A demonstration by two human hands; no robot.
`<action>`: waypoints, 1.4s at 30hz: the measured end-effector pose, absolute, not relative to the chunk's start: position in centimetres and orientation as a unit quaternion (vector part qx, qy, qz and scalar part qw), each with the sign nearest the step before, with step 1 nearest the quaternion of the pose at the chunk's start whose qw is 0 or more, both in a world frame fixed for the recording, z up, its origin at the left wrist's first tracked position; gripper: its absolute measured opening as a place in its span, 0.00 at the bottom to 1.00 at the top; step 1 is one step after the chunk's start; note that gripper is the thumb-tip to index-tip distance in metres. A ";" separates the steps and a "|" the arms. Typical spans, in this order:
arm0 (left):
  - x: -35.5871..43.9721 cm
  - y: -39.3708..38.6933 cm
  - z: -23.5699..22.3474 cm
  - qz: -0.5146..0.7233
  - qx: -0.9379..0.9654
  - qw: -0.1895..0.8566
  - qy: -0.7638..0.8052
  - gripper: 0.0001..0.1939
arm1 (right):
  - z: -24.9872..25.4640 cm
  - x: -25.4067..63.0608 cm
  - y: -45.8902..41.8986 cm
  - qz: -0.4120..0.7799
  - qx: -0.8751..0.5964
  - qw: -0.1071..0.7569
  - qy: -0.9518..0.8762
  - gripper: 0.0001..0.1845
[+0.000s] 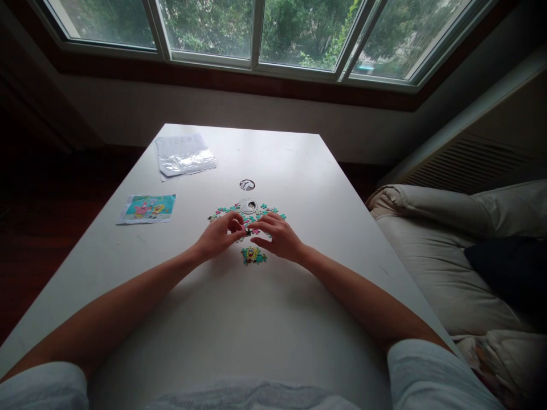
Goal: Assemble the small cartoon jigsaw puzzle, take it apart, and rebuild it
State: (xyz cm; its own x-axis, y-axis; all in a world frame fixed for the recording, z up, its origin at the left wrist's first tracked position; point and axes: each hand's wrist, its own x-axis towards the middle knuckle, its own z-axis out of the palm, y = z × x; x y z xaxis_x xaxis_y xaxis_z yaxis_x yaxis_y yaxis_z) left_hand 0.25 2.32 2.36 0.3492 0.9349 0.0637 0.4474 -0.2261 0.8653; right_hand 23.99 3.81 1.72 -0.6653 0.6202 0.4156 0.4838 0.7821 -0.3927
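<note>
Both hands are over a loose spread of small jigsaw pieces (264, 208) in turquoise, pink and other colours. My left hand (219, 234) has its fingers curled, with thumb and fingertips closed on a small puzzle piece at the near side of the spread. Opposite it, my right hand (278, 234) has thumb and fingers apart, its fingertips close to a dark puzzle piece (248, 232) between the hands. Just nearer to me lies a small joined section of puzzle (253, 255) with a yellow cartoon face. A round silvery lid-like disc (247, 206) rests among the loose pieces.
Beyond the pieces lies a dark-rimmed round object (247, 184). On the left of the white table (256, 319) are a cartoon picture sheet (149, 208) and papers in a clear plastic sleeve (185, 155). A pale sofa (423, 256) stands along the right side.
</note>
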 end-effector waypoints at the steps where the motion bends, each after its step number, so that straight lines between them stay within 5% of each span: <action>1: 0.4 2.2 2.3 0.308 0.718 0.401 0.477 0.15 | 1.7 23.9 3.8 0.118 -0.303 0.269 -0.907 0.19; 9: 0.6 2.1 1.9 0.300 0.736 0.385 0.469 0.11 | 0.9 24.0 4.3 0.056 -0.264 0.284 -0.920 0.10; 20: -0.4 1.9 3.1 0.118 0.968 0.051 0.214 0.09 | 0.7 26.8 6.3 0.103 -0.348 0.349 -0.864 0.07; 42: -1.4 4.0 0.5 0.137 0.942 0.045 0.302 0.26 | 0.7 25.9 5.8 0.185 -0.282 0.326 -0.883 0.09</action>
